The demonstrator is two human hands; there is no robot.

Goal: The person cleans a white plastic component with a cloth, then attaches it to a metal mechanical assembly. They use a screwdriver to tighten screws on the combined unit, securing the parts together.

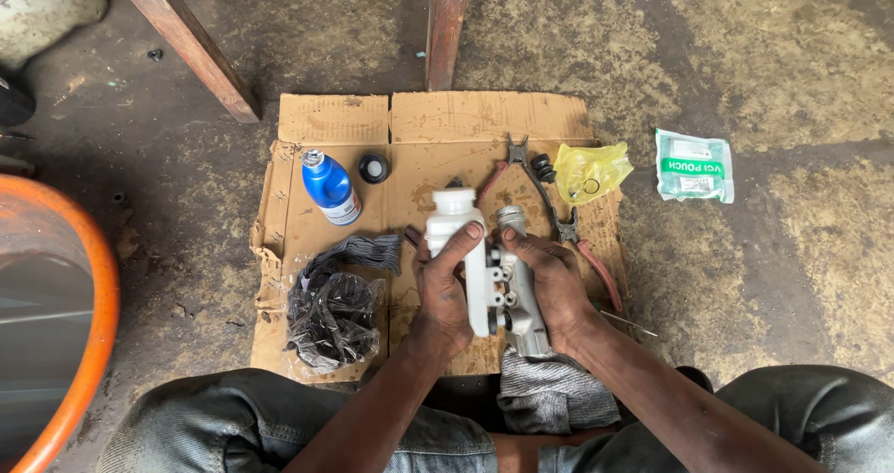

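Both hands held one part over a flattened sheet of cardboard [484, 119] on the dirty floor: a metal cylinder body [523, 291] with a white plastic reservoir [456, 217] fixed along its left side. The left hand [443, 287] wrapped the reservoir from the left, thumb lying across its white wall. The right hand [549, 282] closed around the metal body from the right, fingers curled over its top end (the fingertips were hidden behind the part, so how tightly they pressed was hard to tell). Left of the hands lay a crumpled clear plastic bag [331, 319], and beyond it a blue bottle [329, 187] and a black cap [374, 168]. Two pairs of red-handled pliers [549, 208] lay just right of the part, near a yellow bag [589, 168]. A grey rag [549, 394] rested under the wrists.
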